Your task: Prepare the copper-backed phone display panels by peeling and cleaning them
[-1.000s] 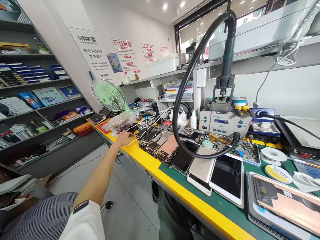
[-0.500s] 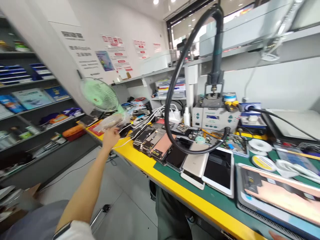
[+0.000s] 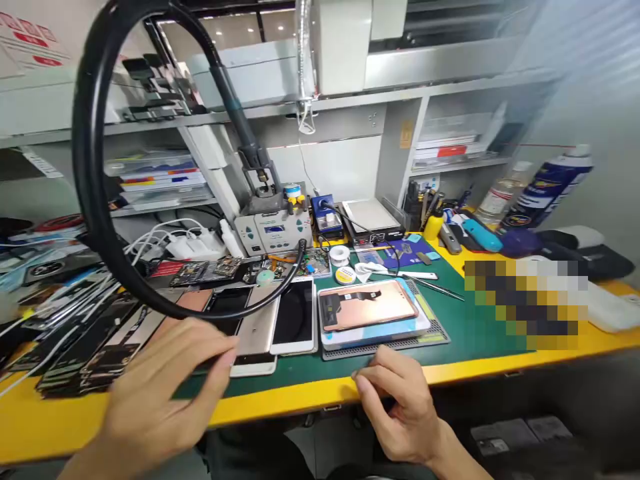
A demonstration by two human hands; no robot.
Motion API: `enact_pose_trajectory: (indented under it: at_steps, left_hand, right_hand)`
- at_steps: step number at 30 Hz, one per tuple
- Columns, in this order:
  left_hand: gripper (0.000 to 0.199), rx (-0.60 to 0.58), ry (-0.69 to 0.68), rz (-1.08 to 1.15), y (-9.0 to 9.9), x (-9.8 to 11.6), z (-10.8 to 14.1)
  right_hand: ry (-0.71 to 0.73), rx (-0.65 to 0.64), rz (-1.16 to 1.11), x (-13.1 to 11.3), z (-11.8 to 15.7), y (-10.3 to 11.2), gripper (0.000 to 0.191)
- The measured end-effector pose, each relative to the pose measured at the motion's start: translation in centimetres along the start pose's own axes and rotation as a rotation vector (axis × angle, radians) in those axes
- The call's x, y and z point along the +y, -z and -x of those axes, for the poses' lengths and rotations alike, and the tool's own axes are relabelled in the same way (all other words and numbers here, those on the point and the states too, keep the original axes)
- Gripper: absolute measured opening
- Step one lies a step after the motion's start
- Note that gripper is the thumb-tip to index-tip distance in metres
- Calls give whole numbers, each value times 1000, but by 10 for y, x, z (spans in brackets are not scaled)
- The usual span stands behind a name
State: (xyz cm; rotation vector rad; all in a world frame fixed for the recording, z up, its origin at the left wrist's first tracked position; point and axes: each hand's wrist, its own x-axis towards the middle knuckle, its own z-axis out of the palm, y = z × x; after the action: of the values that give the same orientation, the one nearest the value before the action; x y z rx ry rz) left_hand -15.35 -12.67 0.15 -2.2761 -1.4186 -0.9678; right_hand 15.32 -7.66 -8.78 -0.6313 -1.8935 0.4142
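Observation:
My left hand [image 3: 165,387] hovers over the front edge of the bench, near a gold-backed tablet [image 3: 257,323] and the stacked phone screens [image 3: 113,350]. Its thumb and fingertips come together in a pinch; anything between them is too small to make out. My right hand [image 3: 400,403] is at the yellow bench edge with its fingers curled and the thumb against them, and what they may hold is hidden. Just beyond it lies a phone screen [image 3: 370,307], copper-coloured back up, on a pale flat box [image 3: 375,335]. A white-framed tablet [image 3: 294,317] is to its left.
A thick black hose [image 3: 87,153] loops in front of the grey soldering station [image 3: 273,230]. Behind the mat are a solder spool [image 3: 340,255] and tweezers [image 3: 440,289]. A spray can [image 3: 550,187] and a yellow bottle [image 3: 434,223] stand at the right. White cables trail left.
My view has swung right. My left hand has come back from the clear plastic bag at the far left end of the bench to the front edge. My right hand is now fully in view.

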Motion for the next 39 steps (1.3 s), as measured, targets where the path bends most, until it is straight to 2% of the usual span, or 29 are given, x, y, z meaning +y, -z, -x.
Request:
enact_pose_trajectory:
  at_steps: [1,4,7,10,11,14,16,19,22,24,27,34,39]
  left_hand:
    - [30,-39,-64,55,-15,10,-20]
    - [38,-345,-86,131,-50,21,-66]
    - [46,-508,-89,148,-77,22,-91]
    - [51,-588,-103,161,-94,25,-100]
    - [53,-601,-107,168,-97,25,-101]
    - [54,-614,-89,163,-99,24,-101]
    - [55,-615,-63,141,-98,21,-99]
    - [57,-613,-35,122,-98,16,-96]
    - [59,-611,-15,113,-99,12,-94]
    - [60,-612,5,110,-100,9,-93]
    - [61,-598,17,115,-103,4,-90]
    - [71,-476,20,182,-110,-6,-81]
    - [67,-361,26,239,-109,-6,-80]
  right_hand:
    - [4,-13,-20,-2,-1,2,14]
    - [-20,-76,-109,-5,-1,13,15]
    - [-71,-93,-142,-1,0,37,17]
    - [-117,-45,-54,8,-10,77,18]
    - [-172,-35,-14,13,-19,91,21]
    - [-363,3,58,30,-60,123,29]
    - [-488,-71,43,46,-95,131,31]
    - [-527,-241,-20,74,-141,119,27]
    - [-577,-414,-122,100,-164,95,25]
    - [-592,-458,-189,111,-165,82,25]
    - [-591,-465,-258,121,-158,74,26]
    - [-545,-498,-307,130,-144,75,22]
    - [-521,-498,-320,128,-143,76,24]
